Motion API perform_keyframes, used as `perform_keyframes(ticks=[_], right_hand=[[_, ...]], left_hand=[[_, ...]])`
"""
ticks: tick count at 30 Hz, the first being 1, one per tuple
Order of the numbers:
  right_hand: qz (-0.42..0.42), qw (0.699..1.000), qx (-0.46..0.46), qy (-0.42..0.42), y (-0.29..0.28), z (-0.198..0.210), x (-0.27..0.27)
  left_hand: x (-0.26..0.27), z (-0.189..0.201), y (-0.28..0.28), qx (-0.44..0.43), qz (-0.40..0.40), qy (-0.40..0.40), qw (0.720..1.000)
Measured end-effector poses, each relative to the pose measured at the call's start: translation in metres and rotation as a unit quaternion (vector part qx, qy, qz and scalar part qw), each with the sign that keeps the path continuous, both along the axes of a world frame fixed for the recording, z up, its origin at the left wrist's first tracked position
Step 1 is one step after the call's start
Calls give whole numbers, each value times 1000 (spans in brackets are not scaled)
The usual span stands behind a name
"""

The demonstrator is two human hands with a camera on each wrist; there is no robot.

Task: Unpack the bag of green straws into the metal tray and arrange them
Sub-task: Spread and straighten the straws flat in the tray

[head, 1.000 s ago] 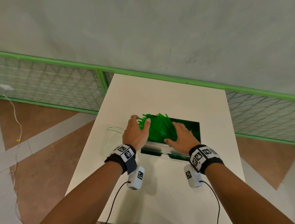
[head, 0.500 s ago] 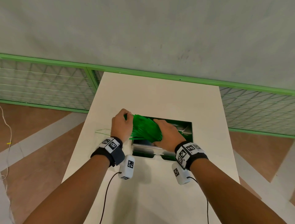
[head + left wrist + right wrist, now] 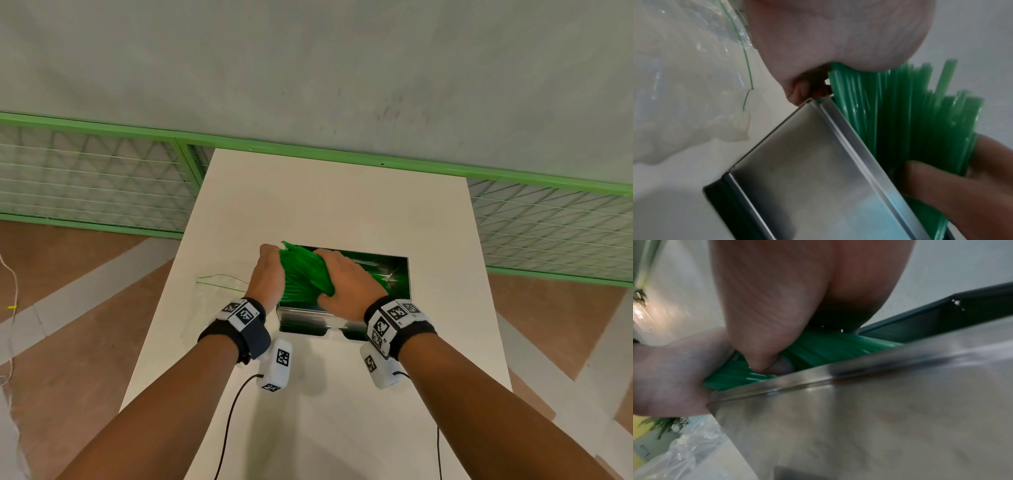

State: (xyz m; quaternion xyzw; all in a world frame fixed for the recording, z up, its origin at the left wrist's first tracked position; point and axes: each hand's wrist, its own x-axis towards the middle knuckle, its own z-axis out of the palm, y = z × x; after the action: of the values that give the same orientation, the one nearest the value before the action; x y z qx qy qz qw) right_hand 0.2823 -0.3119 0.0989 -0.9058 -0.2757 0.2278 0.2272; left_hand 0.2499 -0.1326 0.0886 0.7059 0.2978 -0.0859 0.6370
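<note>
A bundle of green straws lies slanted over the left end of the metal tray on the white table. My left hand cups the bundle's left side, palm against the straw ends, fingers curled over the top. My right hand grips the bundle from the right, fingers over it and thumb under it near the tray's front rim. A few straws lie deeper in the tray behind my right hand. The empty clear bag lies flat left of the tray.
The tray stands mid-table, with bare white tabletop beyond it and in front. The bag with its green seal line reaches the tray's left wall. A green-framed mesh fence runs behind the table; brown floor lies on both sides.
Both hands have closed in on the straws. The loose fan has been squeezed into a tighter bundle at the tray's left end, and my right hand has slid left over it.
</note>
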Motion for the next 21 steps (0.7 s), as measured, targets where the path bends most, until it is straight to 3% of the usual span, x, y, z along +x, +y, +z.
perform_keyframes(ticks=[4,6,9,13,18,21], right_hand=[[14,1000,-11,-23,6,6,5],[12,999,-19,-34,6,11,9],[19,997,-58,-43,5,15,13],[50,989,-128,-49,8,12,11],[77,991,-77,-73,17,11,3],[81,991,-46,-94,15,14,5]], left_hand=[[4,-43,15,-68,8,24,997],[3,-30,10,-78,15,17,997],[1,9,1,-68,56,-65,994],[7,23,1,-118,116,-105,981],[4,7,-5,58,-37,-109,992],[0,-5,-6,76,-79,-102,989]])
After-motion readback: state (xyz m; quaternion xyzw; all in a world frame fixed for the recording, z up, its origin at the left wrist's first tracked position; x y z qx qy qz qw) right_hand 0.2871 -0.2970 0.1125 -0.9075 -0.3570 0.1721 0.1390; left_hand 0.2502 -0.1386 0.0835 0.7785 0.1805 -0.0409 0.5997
